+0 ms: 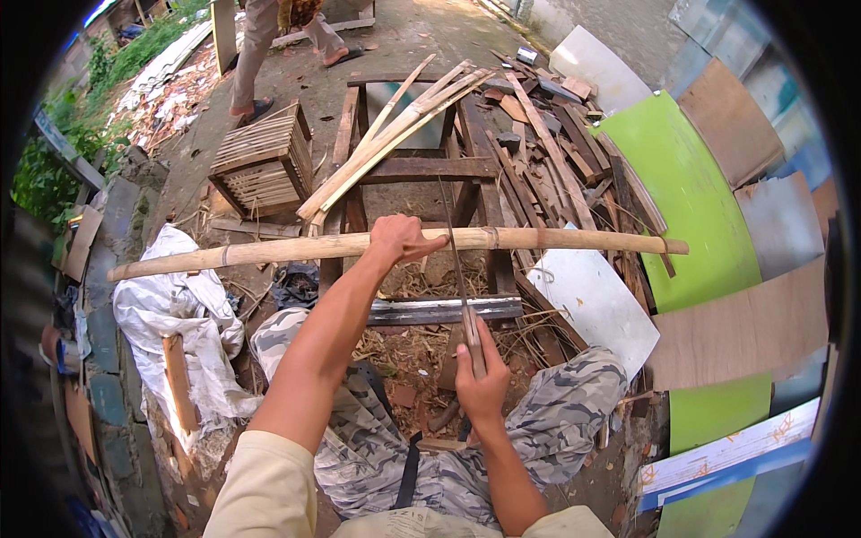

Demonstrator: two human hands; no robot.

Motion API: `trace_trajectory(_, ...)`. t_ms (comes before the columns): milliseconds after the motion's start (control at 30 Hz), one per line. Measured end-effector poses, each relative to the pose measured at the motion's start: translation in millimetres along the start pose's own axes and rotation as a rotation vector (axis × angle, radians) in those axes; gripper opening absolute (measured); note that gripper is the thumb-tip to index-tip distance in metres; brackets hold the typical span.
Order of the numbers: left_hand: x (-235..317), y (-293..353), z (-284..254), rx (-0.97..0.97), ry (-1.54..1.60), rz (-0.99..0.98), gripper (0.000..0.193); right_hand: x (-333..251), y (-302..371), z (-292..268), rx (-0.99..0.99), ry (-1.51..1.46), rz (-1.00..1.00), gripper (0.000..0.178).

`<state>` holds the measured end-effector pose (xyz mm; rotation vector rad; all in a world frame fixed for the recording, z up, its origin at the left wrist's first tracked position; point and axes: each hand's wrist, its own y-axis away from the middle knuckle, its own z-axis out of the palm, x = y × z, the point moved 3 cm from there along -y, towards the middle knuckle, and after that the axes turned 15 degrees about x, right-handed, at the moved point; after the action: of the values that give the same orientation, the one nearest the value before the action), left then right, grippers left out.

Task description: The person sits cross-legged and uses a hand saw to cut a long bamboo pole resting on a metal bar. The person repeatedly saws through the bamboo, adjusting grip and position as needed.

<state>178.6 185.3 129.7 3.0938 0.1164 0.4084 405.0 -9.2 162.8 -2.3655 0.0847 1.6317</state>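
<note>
A long pale bamboo pole (556, 238) lies crosswise in front of me, over a dark wooden frame (430, 170). My left hand (397, 239) is wrapped round the pole near its middle, with the thumb stretched along it toward the blade. A handsaw (462, 278) with a thin dark blade and wooden handle is in my right hand (482, 375), fingers closed round the handle. Its blade points away from me and crosses the pole just right of my left thumb. How deep the blade sits in the bamboo I cannot tell.
Split bamboo strips (395, 139) rest on the frame. A slatted wooden crate (262, 163) stands left, behind a white sack (184, 314). Scrap wood (565, 134) is heaped right, beside green panels (686, 179) and a white sheet (592, 300). Another person (260, 54) stands at the far left.
</note>
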Motion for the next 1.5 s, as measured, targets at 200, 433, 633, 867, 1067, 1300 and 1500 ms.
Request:
trace_trajectory(200,-10,-3,5,-0.046,-0.010,-0.034,0.095,7,27,-11,-0.013,-0.005,0.066,0.048)
trace_trajectory(433,-7,-7,3,-0.035,-0.025,-0.006,0.095,9,25,-12,0.059,-0.020,0.006,0.047)
trace_trajectory(633,-10,-14,1,-0.082,0.003,-0.007,0.096,18,-15,21,0.071,-0.029,-0.076,0.049)
trace_trajectory(867,-8,-11,2,-0.092,-0.055,-0.019,0.092,-9,40,-35,-0.005,-0.069,0.107,0.050)
trace_trajectory(1067,-6,-9,-4,-0.075,-0.044,-0.021,0.092,15,-25,26,0.087,-0.037,-0.123,0.049)
trace_trajectory(1300,-3,-4,2,0.005,0.028,0.011,0.091,2,54,-36,-0.017,-0.089,0.185,0.051)
trace_trajectory(1500,-3,-1,0,0.050,0.023,0.027,0.092,7,-34,32,0.041,-0.044,-0.006,0.052)
